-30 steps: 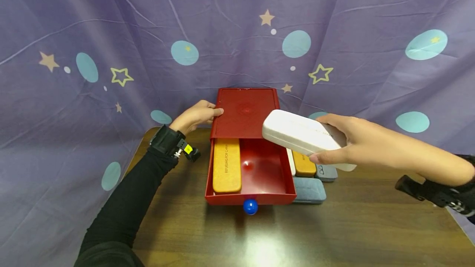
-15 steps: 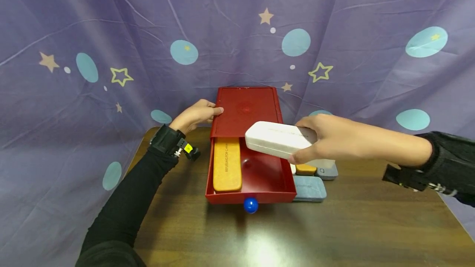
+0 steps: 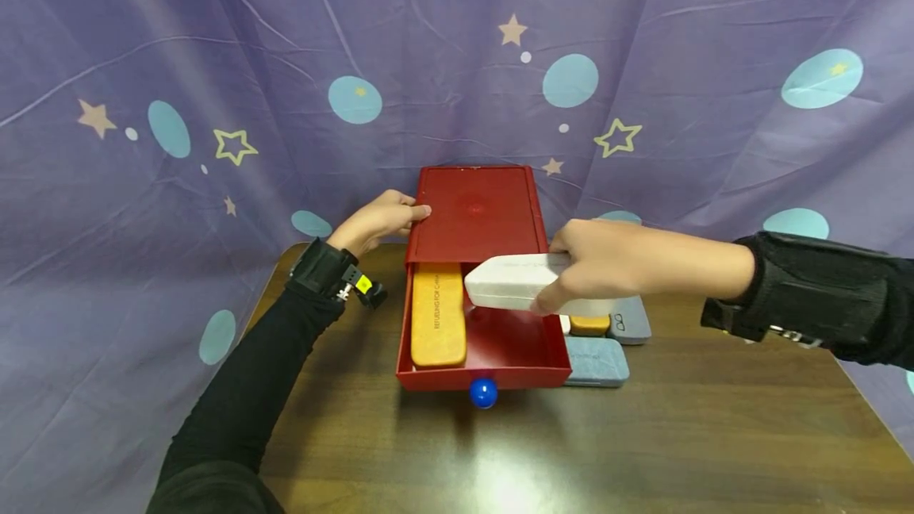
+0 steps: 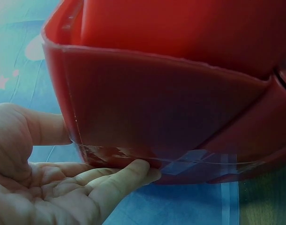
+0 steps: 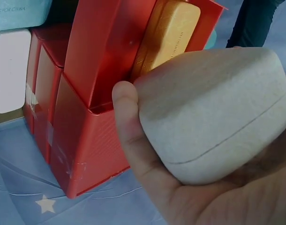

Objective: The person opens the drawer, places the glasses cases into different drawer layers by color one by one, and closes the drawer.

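The right hand (image 3: pixel 607 264) covers the far end of the white glasses case (image 3: pixel 510 282). At 3 o'clock of the red drawer (image 3: pixel 493 339), the orange case (image 3: pixel 589 324) and grey case (image 3: pixel 628 321) are half hidden. Case lettering is too small to read.

R hand (image 3: pixel 607 268) has carried white case (image 3: pixel 510 282) left & lower, now just over open red drawer (image 3: pixel 500 339).

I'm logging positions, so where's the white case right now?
In the head view the white case is gripped by the right hand, above the open red drawer, right of the yellow case.
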Demonstrator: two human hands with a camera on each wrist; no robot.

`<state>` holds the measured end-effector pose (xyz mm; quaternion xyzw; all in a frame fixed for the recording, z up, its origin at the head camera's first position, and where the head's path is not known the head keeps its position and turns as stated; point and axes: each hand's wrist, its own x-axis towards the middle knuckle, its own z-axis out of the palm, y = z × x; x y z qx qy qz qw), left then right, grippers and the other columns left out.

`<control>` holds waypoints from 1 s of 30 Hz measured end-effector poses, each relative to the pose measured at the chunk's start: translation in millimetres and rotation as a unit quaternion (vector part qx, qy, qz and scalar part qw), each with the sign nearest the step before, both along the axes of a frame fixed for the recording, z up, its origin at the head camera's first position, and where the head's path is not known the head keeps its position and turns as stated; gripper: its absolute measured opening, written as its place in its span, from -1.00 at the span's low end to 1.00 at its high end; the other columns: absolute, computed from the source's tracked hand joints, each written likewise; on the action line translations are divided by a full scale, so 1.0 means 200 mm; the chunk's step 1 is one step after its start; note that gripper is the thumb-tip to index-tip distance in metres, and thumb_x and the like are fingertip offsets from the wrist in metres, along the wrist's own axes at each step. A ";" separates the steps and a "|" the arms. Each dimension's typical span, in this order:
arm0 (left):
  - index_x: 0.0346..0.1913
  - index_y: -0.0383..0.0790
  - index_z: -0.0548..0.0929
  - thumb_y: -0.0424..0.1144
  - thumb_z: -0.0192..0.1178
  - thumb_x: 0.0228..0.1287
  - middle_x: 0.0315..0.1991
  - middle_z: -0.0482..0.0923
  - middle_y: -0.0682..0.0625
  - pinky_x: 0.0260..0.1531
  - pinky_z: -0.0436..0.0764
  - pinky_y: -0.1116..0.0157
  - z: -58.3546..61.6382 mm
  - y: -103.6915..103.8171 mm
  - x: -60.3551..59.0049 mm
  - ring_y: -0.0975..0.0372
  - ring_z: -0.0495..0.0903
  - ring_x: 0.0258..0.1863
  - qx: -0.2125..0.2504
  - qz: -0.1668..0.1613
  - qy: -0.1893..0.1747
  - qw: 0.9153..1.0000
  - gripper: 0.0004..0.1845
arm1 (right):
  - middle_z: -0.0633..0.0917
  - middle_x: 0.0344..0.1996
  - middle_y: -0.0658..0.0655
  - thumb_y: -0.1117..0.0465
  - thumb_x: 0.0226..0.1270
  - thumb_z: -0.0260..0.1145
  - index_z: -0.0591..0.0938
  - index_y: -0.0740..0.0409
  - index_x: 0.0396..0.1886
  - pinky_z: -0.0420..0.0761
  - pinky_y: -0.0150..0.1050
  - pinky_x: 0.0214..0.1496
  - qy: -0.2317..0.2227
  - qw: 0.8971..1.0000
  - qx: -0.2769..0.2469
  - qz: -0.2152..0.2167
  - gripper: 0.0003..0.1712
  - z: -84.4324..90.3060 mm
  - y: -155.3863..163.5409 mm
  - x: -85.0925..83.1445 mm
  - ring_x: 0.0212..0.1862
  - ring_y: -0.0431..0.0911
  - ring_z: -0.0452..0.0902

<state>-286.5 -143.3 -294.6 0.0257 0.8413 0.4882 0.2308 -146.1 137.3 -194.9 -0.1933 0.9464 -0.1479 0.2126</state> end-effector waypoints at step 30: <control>0.45 -0.46 0.36 -0.21 0.00 0.61 0.33 0.52 -0.31 0.34 0.54 0.09 -0.01 0.00 0.00 -0.06 0.52 0.35 0.008 0.004 0.003 1.000 -0.48 | 0.67 -0.43 0.06 -0.10 0.06 0.46 0.63 0.18 -0.28 0.52 -0.31 -0.42 0.007 0.989 0.145 0.003 -0.54 -0.10 -0.17 -0.05 -0.37 -0.09 0.58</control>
